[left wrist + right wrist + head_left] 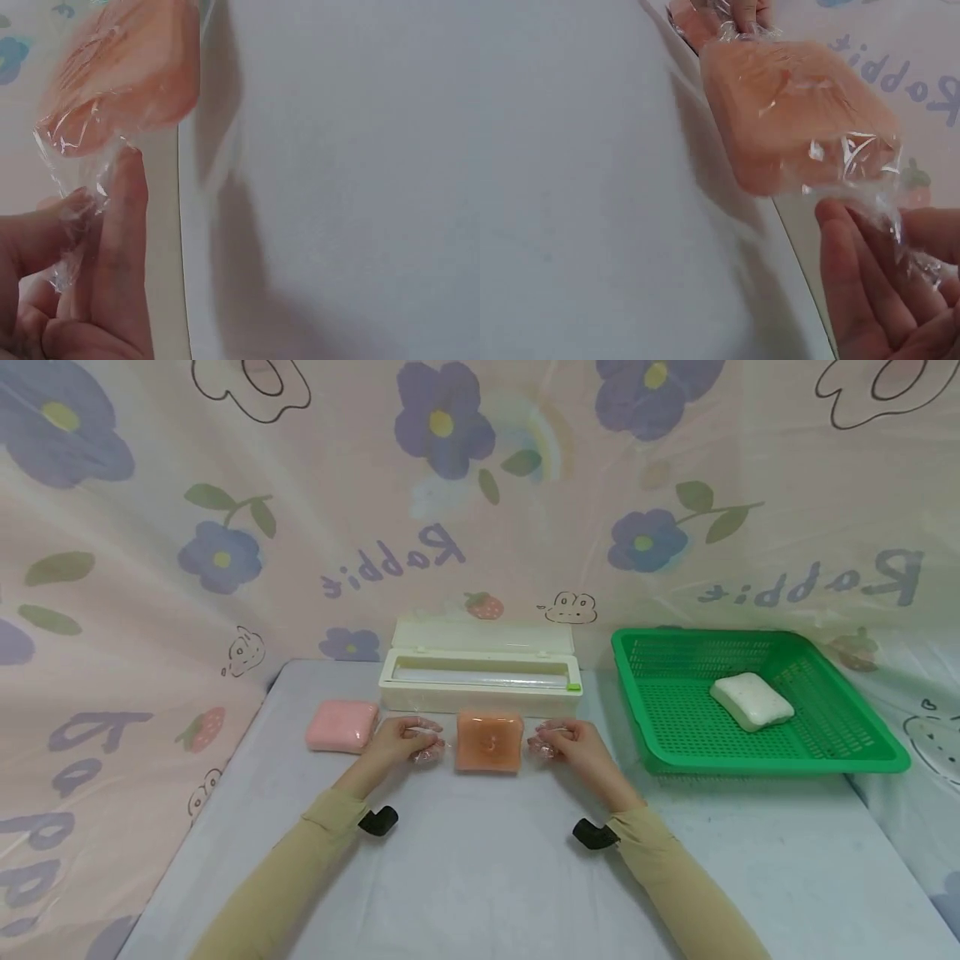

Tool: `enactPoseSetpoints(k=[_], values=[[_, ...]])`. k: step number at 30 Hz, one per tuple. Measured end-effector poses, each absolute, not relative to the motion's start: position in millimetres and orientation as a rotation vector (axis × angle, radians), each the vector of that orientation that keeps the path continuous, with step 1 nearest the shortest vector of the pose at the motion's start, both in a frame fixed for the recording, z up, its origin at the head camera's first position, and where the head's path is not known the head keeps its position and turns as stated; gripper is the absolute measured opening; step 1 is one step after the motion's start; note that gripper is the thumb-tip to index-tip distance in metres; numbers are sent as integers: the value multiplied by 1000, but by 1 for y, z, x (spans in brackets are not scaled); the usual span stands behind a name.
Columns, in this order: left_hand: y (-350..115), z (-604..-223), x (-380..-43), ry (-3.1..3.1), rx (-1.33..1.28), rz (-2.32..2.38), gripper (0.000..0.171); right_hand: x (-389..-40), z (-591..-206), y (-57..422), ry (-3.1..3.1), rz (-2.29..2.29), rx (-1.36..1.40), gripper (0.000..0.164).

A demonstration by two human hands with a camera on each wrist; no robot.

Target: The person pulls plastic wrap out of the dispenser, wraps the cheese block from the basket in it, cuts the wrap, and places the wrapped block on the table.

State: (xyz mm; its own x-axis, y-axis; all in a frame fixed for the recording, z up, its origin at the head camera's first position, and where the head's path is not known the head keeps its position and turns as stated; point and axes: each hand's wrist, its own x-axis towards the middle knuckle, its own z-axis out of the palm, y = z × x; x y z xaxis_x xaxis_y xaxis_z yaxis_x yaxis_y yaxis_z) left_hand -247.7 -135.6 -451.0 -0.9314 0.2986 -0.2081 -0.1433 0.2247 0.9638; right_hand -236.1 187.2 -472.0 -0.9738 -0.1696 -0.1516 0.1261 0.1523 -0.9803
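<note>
An orange soap bar sits between the two hands, wrapped in clear plastic film. On its left side, my left hand pinches a gathered end of the film between thumb and fingers. My right hand pinches the opposite end the same way. Both wrist views show the film bunched and twisted beside the bar, shiny and creased. The bar casts a shadow on the white surface in the left wrist view. Close by the left hand lies a pink soap bar.
Behind the orange bar stands a cream film dispenser box, its lid raised and a roll inside. To the right, a green basket holds a white soap bar. A printed curtain hangs behind the table.
</note>
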Motion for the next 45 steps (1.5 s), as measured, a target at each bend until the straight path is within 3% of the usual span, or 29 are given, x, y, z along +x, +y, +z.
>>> enactPoseSetpoints(k=[11, 17, 24, 27, 32, 36, 45], values=[[-140, -462, -229, 1772, -11, 1851, 28, -204, -476, 200, 1880, -1925, 123, 24], [-144, -463, -221, 1739, -87, 1873, 29, -207, -476, 207, 2048, -1832, 11, 24], [-151, -443, -198, 1691, -160, 1727, 77, -229, -455, 208, 2630, -1585, -227, 24], [-142, -442, -188, 1581, -88, 1738, 86, -241, -448, 198, 2646, -1513, -363, 27], [-118, -447, -175, 1332, -28, 1817, 86, -259, -442, 180, 2377, -1372, -592, 41], [-105, -449, -174, 1301, -26, 1825, 84, -262, -441, 178, 2195, -1340, -597, 50], [-111, -442, -188, 1431, -33, 1818, 80, -230, -447, 193, 2026, -1442, -543, 48]])
